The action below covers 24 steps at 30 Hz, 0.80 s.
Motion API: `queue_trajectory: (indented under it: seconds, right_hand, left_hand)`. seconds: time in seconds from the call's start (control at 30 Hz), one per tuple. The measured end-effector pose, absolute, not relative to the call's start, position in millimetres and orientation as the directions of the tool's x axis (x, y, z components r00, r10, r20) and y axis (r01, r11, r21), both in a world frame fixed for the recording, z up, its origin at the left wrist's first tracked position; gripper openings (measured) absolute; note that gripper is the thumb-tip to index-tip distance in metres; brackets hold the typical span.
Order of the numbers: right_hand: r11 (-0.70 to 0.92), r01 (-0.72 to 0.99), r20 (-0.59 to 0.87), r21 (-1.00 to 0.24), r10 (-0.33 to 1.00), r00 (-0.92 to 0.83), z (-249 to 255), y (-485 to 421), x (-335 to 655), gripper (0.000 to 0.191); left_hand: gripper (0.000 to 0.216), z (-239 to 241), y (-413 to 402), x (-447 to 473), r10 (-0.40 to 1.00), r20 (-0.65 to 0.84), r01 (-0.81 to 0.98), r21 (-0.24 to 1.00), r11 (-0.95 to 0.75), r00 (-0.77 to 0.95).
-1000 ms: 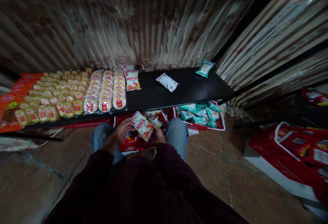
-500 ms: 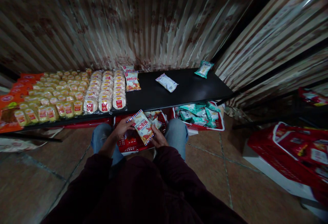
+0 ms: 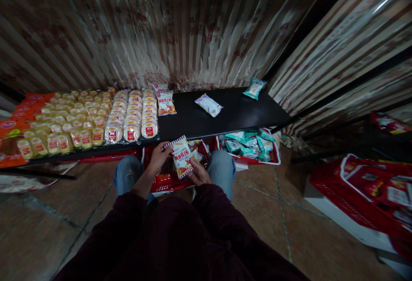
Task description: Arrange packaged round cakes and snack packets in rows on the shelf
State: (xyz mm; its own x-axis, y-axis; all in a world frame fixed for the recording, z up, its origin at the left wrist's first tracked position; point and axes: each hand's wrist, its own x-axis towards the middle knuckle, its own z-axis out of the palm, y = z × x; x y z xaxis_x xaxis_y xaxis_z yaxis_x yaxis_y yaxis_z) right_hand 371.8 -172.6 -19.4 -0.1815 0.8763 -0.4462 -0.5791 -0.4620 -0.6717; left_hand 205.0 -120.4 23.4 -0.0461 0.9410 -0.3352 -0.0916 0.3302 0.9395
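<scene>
Between my two hands is a white and orange snack packet with red lettering and striped ends, tilted above a red basket between my knees. My left hand pinches its upper left corner. At the lower right edge, my right hand grips it with the thumb on the front. More packets lie in the basket, partly hidden by the held one. On the black shelf ahead, similar packets lie beside rows of round wrapped cakes. Another packet lies there back side up.
Yellow wrapped cakes and orange bags fill the shelf's left part. A green packet lies at its right end. Below stands a red basket of green packets. A large red basket with red packets stands at right.
The held packet has turned slightly more upright. My left hand has shifted a little up and right along its top edge, while my right hand keeps its grip.
</scene>
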Motion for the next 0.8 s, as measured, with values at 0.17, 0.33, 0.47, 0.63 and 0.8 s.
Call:
queue_trajectory:
  seconds: [0.17,0.33,0.47,0.63,0.8]
  right_hand:
    - [-0.455,-0.579,-0.448,-0.676,0.878,-0.167,-7,-173,372,0.051]
    - [-0.354,-0.566,-0.358,-0.744,0.927,-0.109,14,-172,370,0.058]
    - [-0.292,-0.54,-0.301,-0.789,0.951,-0.074,25,-171,367,0.067]
    - [-0.186,-0.406,-0.211,-0.895,0.977,0.016,31,-173,364,0.06]
    - [-0.031,-0.204,-0.05,-0.978,0.995,0.088,38,-174,362,0.056]
  left_hand:
    - [0.044,19,-113,212,0.943,-0.299,0.028,0.952,0.306,-0.148]
    - [0.038,22,-105,217,0.958,-0.088,0.318,0.932,0.177,-0.273]
    - [0.031,33,-107,225,0.939,-0.003,0.387,0.911,0.145,-0.345]
    - [0.009,37,-109,232,0.928,0.063,0.391,0.916,0.092,-0.366]
    - [0.021,34,-111,234,0.96,-0.058,0.316,0.937,0.147,-0.274]
